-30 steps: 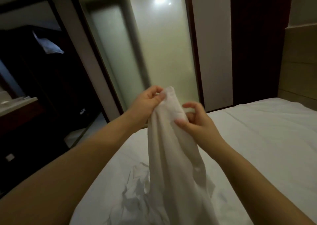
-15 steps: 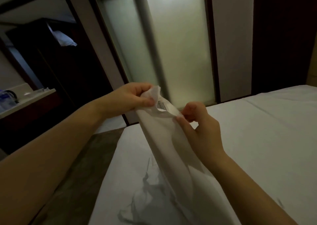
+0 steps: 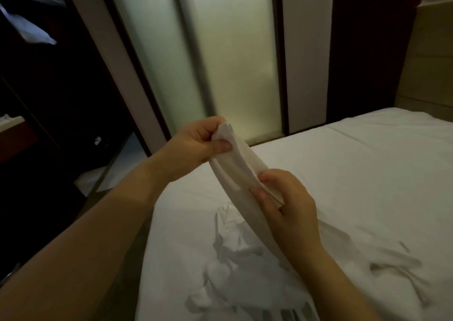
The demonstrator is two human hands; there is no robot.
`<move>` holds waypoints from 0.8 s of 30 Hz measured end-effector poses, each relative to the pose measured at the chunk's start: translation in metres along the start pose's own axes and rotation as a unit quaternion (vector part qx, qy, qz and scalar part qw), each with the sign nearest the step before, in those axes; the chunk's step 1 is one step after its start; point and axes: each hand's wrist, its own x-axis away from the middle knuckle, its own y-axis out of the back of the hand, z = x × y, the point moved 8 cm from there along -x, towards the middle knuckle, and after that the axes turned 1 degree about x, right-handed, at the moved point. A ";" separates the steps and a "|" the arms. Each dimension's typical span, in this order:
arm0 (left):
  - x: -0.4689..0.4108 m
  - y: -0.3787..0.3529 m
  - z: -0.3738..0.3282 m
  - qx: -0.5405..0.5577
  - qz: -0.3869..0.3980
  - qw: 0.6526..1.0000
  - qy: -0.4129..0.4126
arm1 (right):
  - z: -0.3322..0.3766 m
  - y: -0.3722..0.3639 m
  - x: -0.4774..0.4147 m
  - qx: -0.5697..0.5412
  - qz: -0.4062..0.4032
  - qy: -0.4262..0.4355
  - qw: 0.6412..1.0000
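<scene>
Moved: right hand (image 3: 286, 205) has slid down the white cloth's (image 3: 235, 164) edge, away from the left hand (image 3: 196, 146).
Left fingers: pinching the cloth's top corner.
Right fingers: pinching the edge lower, above the bed (image 3: 367, 173).

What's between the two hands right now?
Head view: a folded edge of the white cloth spans from the left hand to the right hand; both pinch it, above the bed.

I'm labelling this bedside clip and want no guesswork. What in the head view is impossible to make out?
- White cloth: head view; its lower part bunches on the bed and runs off the bottom edge, so its type is unclear.
- Left hand: head view; its fingertips are hidden behind the cloth.
- Dark doorway at left: head view; too dim to read.
</scene>
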 end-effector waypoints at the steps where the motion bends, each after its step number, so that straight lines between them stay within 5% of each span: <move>1: 0.002 0.004 0.001 0.008 0.002 1.000 -0.007 | -0.001 -0.002 0.005 0.032 -0.005 0.008 0.999; 11: 0.015 0.025 0.021 0.060 0.014 0.998 -0.012 | -0.008 0.007 0.043 0.153 -0.079 0.078 0.982; 15: 0.014 0.033 0.031 0.088 -0.016 0.996 -0.001 | -0.009 -0.006 0.067 0.162 -0.051 0.128 0.977; 24: 0.010 0.036 0.041 0.103 -0.050 0.993 0.027 | -0.032 -0.008 0.062 0.086 -0.032 -0.002 0.996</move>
